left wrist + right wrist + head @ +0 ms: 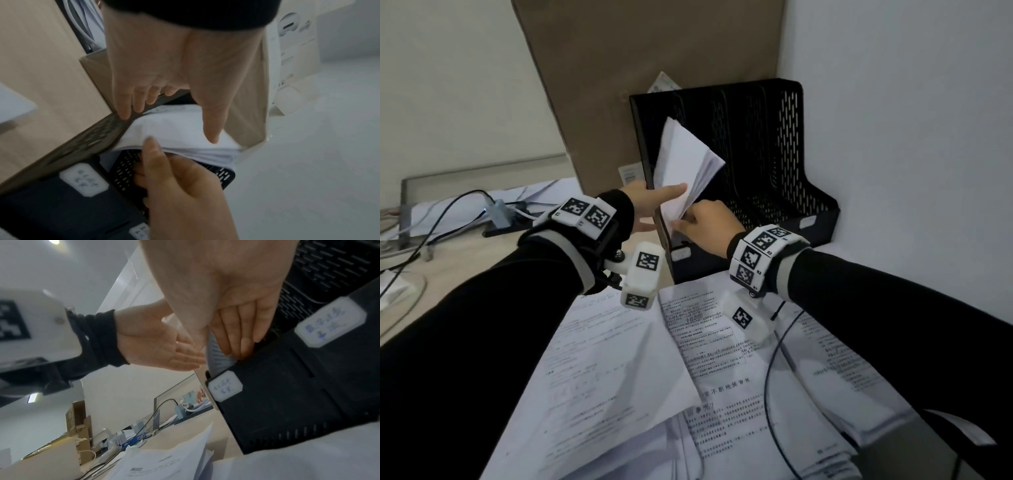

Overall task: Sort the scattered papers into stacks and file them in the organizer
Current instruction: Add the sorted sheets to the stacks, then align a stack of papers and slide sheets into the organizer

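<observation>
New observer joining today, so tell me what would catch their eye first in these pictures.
First, the white paper stack tilted in the leftmost slot of the black mesh organizer in the desk's corner, with the left hand and right hand both on it. Next, the printed sheets scattered loose across the desk in front. Behind stands a tall cardboard box.

A pale wooden bench [465, 260] carries a black mesh organizer [774, 192] in the corner against the wall. Printed papers [705, 346] lie scattered in front of it. A tall cardboard box [619, 85] stands just beside the organizer, with cables [441, 219] farther left.
</observation>
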The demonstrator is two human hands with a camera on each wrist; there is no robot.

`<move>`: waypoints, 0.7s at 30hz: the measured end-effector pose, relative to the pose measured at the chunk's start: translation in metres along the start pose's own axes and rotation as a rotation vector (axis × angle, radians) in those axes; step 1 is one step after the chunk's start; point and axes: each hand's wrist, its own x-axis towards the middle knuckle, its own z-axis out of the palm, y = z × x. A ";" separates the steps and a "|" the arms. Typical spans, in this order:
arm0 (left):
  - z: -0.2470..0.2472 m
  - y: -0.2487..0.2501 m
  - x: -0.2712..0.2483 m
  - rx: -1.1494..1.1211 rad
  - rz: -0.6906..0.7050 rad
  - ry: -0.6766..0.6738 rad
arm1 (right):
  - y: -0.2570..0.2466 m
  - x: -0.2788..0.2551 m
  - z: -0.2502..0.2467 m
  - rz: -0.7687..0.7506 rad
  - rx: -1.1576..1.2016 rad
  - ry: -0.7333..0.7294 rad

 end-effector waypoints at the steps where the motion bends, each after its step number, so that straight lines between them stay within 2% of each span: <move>1: -0.003 -0.001 -0.009 -0.024 0.010 0.020 | -0.002 -0.005 -0.006 0.009 -0.012 0.023; 4: -0.020 -0.009 -0.034 -0.092 0.062 0.135 | -0.010 -0.022 -0.024 0.048 -0.067 0.087; 7: -0.046 -0.025 -0.068 -0.140 0.072 0.243 | -0.023 -0.044 -0.037 0.031 -0.018 0.138; 11: -0.080 -0.063 -0.128 -0.044 0.063 0.364 | -0.051 -0.082 -0.036 -0.006 0.026 0.105; 15: -0.106 -0.125 -0.176 0.153 -0.112 0.417 | -0.081 -0.128 -0.016 -0.039 -0.053 -0.138; 18: -0.105 -0.165 -0.201 0.330 -0.279 0.378 | -0.090 -0.154 0.007 -0.016 -0.133 -0.367; 21: -0.092 -0.190 -0.219 0.429 -0.409 0.309 | -0.090 -0.170 0.029 0.010 -0.182 -0.521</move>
